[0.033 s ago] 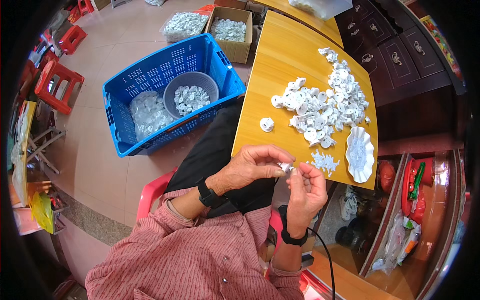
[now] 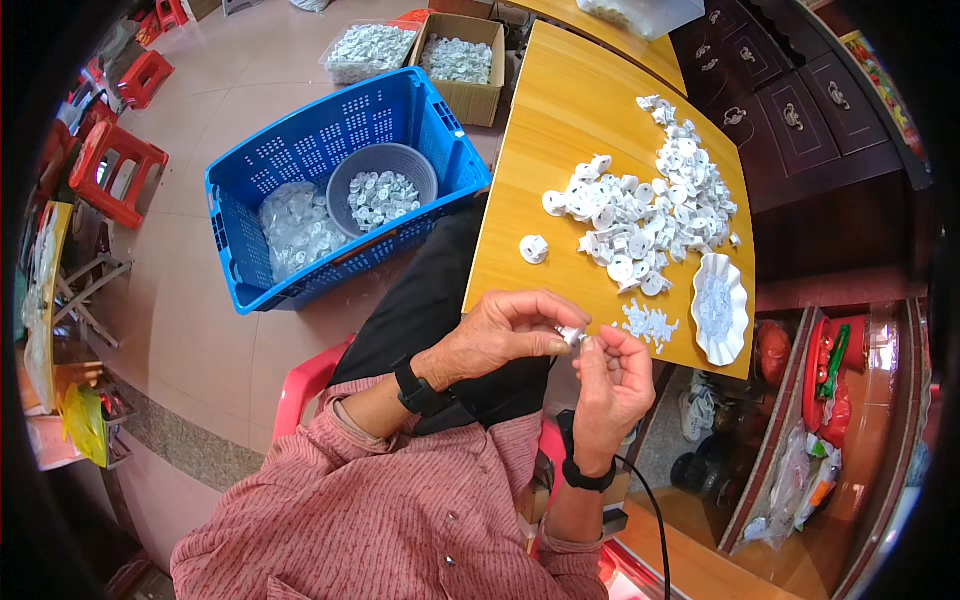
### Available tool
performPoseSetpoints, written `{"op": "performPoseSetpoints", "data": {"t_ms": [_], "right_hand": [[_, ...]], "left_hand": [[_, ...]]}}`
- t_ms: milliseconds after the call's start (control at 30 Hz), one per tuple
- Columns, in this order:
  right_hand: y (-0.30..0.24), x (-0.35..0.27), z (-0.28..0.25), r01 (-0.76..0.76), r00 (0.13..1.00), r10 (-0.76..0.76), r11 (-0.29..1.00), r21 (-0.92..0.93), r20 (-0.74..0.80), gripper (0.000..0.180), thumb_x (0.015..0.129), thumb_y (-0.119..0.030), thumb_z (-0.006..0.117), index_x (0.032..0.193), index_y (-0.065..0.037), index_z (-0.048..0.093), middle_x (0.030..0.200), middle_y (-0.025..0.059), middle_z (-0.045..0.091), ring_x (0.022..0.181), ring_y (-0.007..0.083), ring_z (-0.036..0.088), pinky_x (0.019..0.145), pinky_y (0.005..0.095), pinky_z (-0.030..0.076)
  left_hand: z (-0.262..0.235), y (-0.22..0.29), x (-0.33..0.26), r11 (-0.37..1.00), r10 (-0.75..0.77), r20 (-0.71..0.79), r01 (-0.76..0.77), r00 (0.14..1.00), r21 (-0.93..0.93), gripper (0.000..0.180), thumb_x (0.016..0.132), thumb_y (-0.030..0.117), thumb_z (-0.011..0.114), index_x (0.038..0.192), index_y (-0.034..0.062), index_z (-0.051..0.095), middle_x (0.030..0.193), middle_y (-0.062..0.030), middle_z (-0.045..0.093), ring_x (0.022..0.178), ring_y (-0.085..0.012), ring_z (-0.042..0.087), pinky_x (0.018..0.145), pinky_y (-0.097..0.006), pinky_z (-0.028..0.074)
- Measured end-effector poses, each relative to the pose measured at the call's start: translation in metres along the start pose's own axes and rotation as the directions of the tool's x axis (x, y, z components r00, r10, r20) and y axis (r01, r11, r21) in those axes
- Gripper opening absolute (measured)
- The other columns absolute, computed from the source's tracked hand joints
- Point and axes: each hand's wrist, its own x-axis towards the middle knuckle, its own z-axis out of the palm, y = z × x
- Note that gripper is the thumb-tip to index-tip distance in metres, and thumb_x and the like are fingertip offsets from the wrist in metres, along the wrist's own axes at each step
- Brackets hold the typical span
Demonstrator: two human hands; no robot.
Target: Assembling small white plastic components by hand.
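Just off the table's near edge, my left hand [image 2: 500, 328] pinches a small white plastic part [image 2: 571, 335] between thumb and fingers. My right hand [image 2: 612, 388] meets it there, thumb and forefinger closed against the part's right end; whatever sits between those fingertips is too small to make out. Beyond my hands a heap of similar white round plastic parts [image 2: 640, 215] covers the table's middle. One single white part [image 2: 533, 249] lies apart, left of the heap. Small translucent plastic pieces [image 2: 650, 324] are scattered near my right fingers, and more fill a white wavy-edged dish [image 2: 738, 330].
The yellow wooden table [image 2: 540, 110] stands ahead. Left of it, a blue plastic crate [image 2: 290, 128] holds bagged parts and a grey basket [image 2: 428, 168] of white parts. A cardboard box [image 2: 476, 103] sits behind. Dark drawers [image 2: 770, 115] border the right; red stools [image 2: 118, 165] stand far left.
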Motion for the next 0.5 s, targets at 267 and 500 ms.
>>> {"op": "performPoseSetpoints", "data": {"t_ms": [267,500], "right_hand": [[-0.0009,0.0035,0.0017,-0.011,1.000,0.011,0.999,0.030,0.007,0.015,0.089,0.004,0.064,0.103,0.004,0.057,0.086,0.0058,0.062,0.071,0.0085,0.060,0.065,0.0203,0.049],[0.0018,0.0059,0.0037,-0.029,0.999,0.027,0.998,0.047,0.024,0.015,0.092,0.002,0.063,0.105,0.004,0.057,0.091,0.0058,0.062,0.072,0.0087,0.060,0.064,0.0209,0.050]], "left_hand": [[-0.0007,0.0008,0.0026,0.998,0.011,0.026,-0.012,1.000,0.054,0.025,0.089,-0.002,0.067,0.114,0.0001,0.066,0.120,-0.0102,0.063,0.112,-0.0175,0.061,0.099,-0.031,0.050],[-0.0027,0.0022,0.0027,0.999,0.041,0.009,-0.041,0.999,0.026,0.025,0.089,-0.001,0.067,0.114,0.0000,0.066,0.120,-0.0098,0.064,0.112,-0.0174,0.061,0.098,-0.031,0.050]]}}
